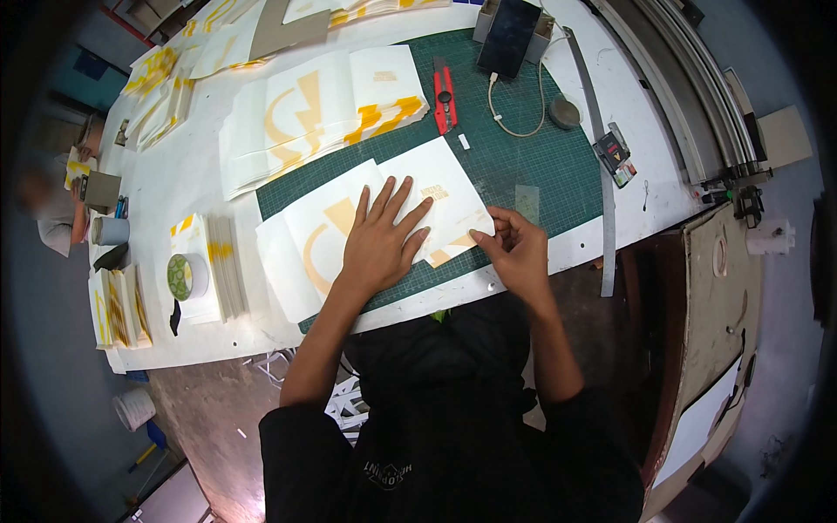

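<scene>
A white printed paper sheet with pale orange shapes (349,205) lies partly folded on the green cutting mat (575,174). My left hand (384,237) rests flat on it, fingers spread, pressing near the fold. At the sheet's right corner, my right hand (516,248) pinches the paper edge between thumb and fingers. Beyond my hands is a stack of similar printed sheets (331,96) with yellow-orange marks. A red utility knife (445,96) lies to the right of that stack, with a small white piece (464,141) close by.
A phone (508,39) with a cable leans on a box at the back. A long metal ruler (586,87) crosses the table's right side. At left stand a tape roll (186,277) and folded paper stacks (228,261). A person (54,205) works at the far left edge.
</scene>
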Demonstrator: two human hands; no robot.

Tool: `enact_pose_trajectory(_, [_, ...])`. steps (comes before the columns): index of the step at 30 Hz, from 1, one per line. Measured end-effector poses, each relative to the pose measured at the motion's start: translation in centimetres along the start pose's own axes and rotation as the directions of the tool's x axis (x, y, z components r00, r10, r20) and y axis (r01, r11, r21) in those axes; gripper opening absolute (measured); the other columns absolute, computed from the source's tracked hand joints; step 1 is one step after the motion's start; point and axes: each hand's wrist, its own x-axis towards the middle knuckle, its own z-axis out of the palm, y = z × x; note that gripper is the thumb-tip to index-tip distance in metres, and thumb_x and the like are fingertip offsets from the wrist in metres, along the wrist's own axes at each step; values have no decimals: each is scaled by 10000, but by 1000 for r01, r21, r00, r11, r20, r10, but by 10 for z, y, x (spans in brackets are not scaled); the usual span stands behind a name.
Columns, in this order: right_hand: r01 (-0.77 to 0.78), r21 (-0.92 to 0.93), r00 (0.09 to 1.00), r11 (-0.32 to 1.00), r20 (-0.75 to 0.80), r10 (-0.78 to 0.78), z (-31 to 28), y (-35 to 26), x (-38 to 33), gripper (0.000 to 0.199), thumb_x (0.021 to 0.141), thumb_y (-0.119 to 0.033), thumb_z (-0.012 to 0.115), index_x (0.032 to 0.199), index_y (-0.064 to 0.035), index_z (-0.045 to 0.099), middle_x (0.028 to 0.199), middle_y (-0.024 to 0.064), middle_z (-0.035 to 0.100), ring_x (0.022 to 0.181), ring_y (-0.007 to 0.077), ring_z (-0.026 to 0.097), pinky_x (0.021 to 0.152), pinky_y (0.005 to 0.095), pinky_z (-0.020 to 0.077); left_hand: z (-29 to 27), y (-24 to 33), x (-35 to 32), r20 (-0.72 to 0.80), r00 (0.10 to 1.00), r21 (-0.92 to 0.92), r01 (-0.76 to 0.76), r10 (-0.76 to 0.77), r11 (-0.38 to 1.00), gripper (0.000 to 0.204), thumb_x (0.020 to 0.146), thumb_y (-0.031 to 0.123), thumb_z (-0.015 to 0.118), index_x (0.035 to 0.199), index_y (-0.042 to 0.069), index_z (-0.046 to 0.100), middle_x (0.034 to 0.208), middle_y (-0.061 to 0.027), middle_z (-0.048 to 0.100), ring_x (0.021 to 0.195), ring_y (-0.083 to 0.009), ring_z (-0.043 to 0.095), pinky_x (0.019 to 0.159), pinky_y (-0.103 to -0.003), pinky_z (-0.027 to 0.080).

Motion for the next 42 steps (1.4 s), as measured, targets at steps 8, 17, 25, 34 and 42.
enact_pose_trajectory(8, [256,-266,964,929,-3,-266,1,-15,-10,510,799,-45,839,1285,28,701,1005,142,664,788,219,625,658,326,509,0,0,-1,2,1000,-15,6,-6,1000,479,1070,346,563,1526,203,586,1695,-159,377,1593,-372,288,1315,-578,138])
enact_pose_trajectory(17, [642,-696,671,321,308,-675,6,-28,-3,393,777,-35,777,1167,-51,734,1214,126,637,1165,300,608,1015,535,444,1,-1,0,-52,999,-28,-7,5,1000,467,1050,353,610,1493,208,629,1657,-152,443,1578,-355,331,1306,-575,163])
enact_pose_trajectory(25, [847,-443,529,294,645,-551,8,-15,17,161,848,-88,731,1003,-47,718,1069,97,647,1111,284,611,1005,482,458,1,0,0,-116,993,-27,-40,37,999,443,1029,311,645,1452,178,656,1607,-169,483,1533,-365,384,1272,-571,234])
enact_pose_trajectory(34, [748,-368,626,552,668,-402,15,-30,47,110,882,-119,800,943,-61,730,941,94,672,987,282,653,941,410,462,-12,15,-31,-186,981,-245,-1,-46,969,289,907,83,763,1194,75,742,1150,-123,698,1121,-331,644,996,-453,476])
enact_pose_trajectory(42, [573,-431,698,697,702,-140,17,-46,60,143,897,-150,802,950,-45,721,979,94,724,1042,284,672,981,419,455,4,43,-59,-276,935,-367,110,-221,924,328,889,35,765,1211,40,704,1304,-162,684,1302,-382,614,1164,-534,439])
